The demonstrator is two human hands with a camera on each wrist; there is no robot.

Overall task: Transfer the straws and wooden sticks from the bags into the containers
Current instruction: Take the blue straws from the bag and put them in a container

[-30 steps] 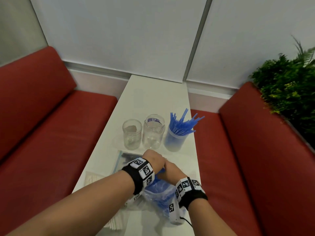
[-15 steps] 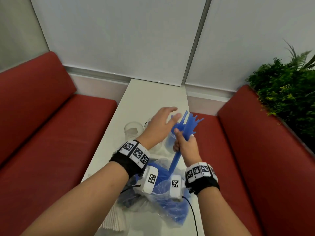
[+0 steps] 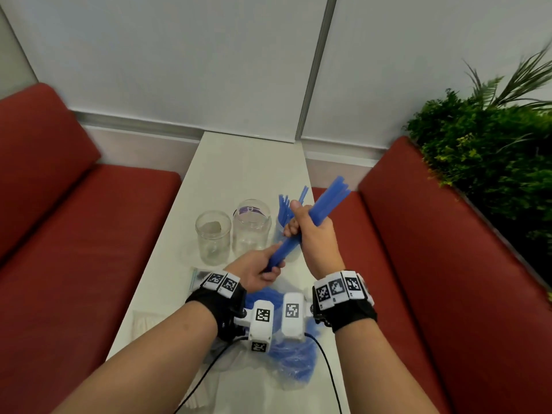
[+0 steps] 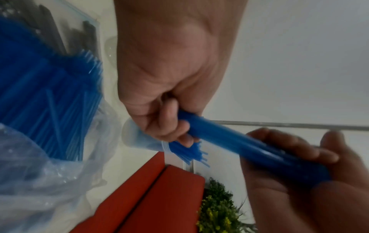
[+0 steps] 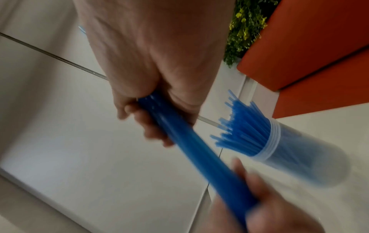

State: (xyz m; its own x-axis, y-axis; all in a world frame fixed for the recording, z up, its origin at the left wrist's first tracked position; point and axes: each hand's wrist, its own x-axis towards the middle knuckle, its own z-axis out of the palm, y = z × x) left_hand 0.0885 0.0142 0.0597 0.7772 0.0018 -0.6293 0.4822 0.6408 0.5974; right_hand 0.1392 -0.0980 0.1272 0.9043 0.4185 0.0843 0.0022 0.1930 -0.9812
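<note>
No readable brand text anywhere; middle jar (image 3: 251, 227) carries a purple label at its far rim, print too small to make out. Wrist bands and cam housings show only b/w square code markers.

Centre frame, head view: right hand (image 3: 313, 237) has its grip wrapped tight round the middle of a blue straw bundle (image 3: 325, 206), thumb up; bundle tilts, top end toward upper right. Left hand (image 3: 257, 271) pinches/curls round the bundle's lower end, just below-left of the right hand. Both blurred in wrist views.

Behind the hands, on the white desk (image 3: 248, 162), three clear containers in a row: small jar (image 3: 213, 237) at left w/ something pale at its bottom, the labelled jar, then straw container (image 5: 295, 156) already bristling w/ blue straws, partly hidden by the right hand in head view.

Lower centre, under the wrists: clear bag of blue straws (image 3: 294, 361), mouth open. Bag of dark straws (image 4: 66, 31) just beyond it, mostly covered by the left wrist. Pale sticks pack (image 3: 146, 324) at lower left desk edge. Red benches (image 3: 74, 249) both sides, green plant (image 3: 490, 150) upper right.
</note>
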